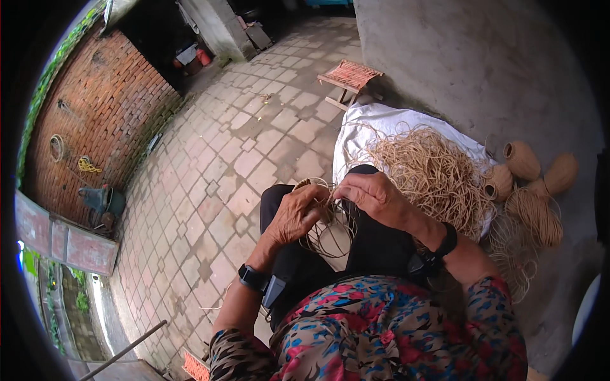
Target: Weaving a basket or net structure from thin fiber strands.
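Note:
A small open frame of dark, thin ribs with tan cord (327,238) sits over my lap, above my dark trousers. My left hand (295,209) grips its upper left part, fingers curled round it. My right hand (372,197) is at the top right of the frame, with thumb and fingers pinched on a thin strand; the fingertips partly hide it. Just beyond my right hand, a large tangled heap of tan cord (426,168) lies on a white cloth (356,127).
Tan cord spools (522,160) and loose coils (534,213) lie at the right. A low stool (349,73) stands by the concrete wall (476,57). A brick wall (95,89), dark container (111,202) and leaning panels (63,235) are left. A pole (124,349) crosses the lower left.

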Action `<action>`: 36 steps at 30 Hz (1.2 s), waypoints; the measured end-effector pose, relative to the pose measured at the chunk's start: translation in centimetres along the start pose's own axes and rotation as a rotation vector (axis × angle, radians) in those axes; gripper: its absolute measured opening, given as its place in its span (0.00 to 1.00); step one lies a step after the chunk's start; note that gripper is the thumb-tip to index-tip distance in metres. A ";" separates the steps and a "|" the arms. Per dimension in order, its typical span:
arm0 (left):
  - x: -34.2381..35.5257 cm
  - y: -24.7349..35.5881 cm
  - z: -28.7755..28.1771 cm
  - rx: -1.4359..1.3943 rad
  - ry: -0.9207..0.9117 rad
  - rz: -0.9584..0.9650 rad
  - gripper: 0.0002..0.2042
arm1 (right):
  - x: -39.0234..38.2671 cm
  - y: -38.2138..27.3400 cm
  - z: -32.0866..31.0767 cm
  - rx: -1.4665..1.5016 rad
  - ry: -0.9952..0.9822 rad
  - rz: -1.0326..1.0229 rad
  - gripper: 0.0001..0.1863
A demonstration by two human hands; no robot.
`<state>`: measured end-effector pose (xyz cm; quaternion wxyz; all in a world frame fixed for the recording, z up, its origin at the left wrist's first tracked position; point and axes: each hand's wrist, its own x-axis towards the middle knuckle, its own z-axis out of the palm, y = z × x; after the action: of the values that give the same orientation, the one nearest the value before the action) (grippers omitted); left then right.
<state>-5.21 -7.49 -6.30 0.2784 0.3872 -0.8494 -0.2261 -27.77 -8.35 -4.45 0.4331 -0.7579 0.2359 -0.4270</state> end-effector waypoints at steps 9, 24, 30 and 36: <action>0.6 0.7 2.0 0.297 0.099 -0.126 0.13 | -3.6 2.9 -0.8 -0.383 0.161 0.330 0.08; 3.0 0.9 -1.3 -0.296 -0.139 -0.556 0.22 | -3.2 4.6 1.0 -0.373 0.212 0.186 0.06; 3.9 0.0 -2.6 -0.541 -0.235 -0.653 0.21 | -3.5 4.1 -0.3 -0.313 0.351 0.099 0.09; 5.5 -1.0 -3.5 -0.439 -0.364 -0.656 0.22 | -4.4 4.2 0.3 -0.576 -0.002 0.184 0.09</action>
<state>-5.35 -12.99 -2.68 0.1132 0.5218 -0.6483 -0.5427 -29.74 -7.19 -10.08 0.2373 -0.8255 0.4145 -0.3006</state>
